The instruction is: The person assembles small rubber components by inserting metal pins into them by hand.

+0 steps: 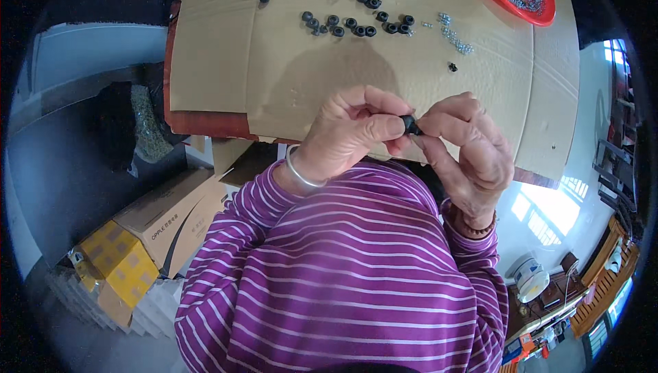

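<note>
Close to the near edge of a cardboard sheet (212,64), my left hand (349,126) pinches a small round black part (410,124) between thumb and fingers. From the other side, my right hand (469,143) brings closed fingertips against the same part. Whether a second tiny piece sits between the right fingertips is hidden. Beyond my hands lie many loose black ring-like parts (336,31), some in a heap at the far edge. A scatter of small shiny metal pieces (452,35) lies to their right, with one small black piece (452,67) nearer to me.
A red basin (550,13) full of small metal pieces stands at the far right. Cardboard boxes (168,215), one wrapped in yellow tape (120,263), sit on the floor at left. At lower right are a white bucket (531,280) and a wooden bench (600,284).
</note>
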The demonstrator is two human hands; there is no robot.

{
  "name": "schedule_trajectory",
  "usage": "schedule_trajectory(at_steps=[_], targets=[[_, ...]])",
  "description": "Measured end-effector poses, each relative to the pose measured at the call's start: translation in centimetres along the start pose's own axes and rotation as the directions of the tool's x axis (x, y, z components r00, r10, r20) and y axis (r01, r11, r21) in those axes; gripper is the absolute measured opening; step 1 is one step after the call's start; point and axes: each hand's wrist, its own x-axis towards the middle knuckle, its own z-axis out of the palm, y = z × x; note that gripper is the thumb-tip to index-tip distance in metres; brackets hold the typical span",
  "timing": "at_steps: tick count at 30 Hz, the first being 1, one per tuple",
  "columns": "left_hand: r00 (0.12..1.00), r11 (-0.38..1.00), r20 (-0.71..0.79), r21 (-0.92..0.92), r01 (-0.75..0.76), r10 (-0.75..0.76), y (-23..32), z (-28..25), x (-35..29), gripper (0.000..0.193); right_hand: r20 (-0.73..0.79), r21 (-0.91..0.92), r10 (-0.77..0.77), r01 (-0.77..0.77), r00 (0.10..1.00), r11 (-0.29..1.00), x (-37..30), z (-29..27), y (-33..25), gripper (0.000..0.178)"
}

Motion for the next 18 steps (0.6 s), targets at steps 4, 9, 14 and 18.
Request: schedule_trajectory(at_steps=[4, 9, 14, 18], targets=[[1.000, 0.998, 0.004, 0.062, 0.013, -0.013, 0.2, -0.2, -0.1, 0.014, 0.075, -0.006, -0.119, 0.119, 0.990, 0.993, 0.1, -0.4, 1.0, 0.018], [0.998, 0.998, 0.043, 0.036, 0.051, -0.053, 0.3, -0.6, 0.1, 0.017, 0.208, 0.316, 0.208, -0.267, 0.956, 0.910, 0.4, -0.8, 1.0, 0.020], [0.988, 0.984, 0.110, 0.152, 0.091, -0.109, 0.7, -1.3, 0.4, 0.024, 0.363, 0.389, 0.347, -0.479, 0.865, 0.787, 0.6, -1.0, 1.3, 0.022], [0.989, 0.958, 0.093, 0.275, 0.085, -0.115, 1.5, -1.0, 0.2, 0.028, 0.491, 0.383, 0.336, -0.545, 0.804, 0.746, 0.8, -0.9, 1.4, 0.022]])
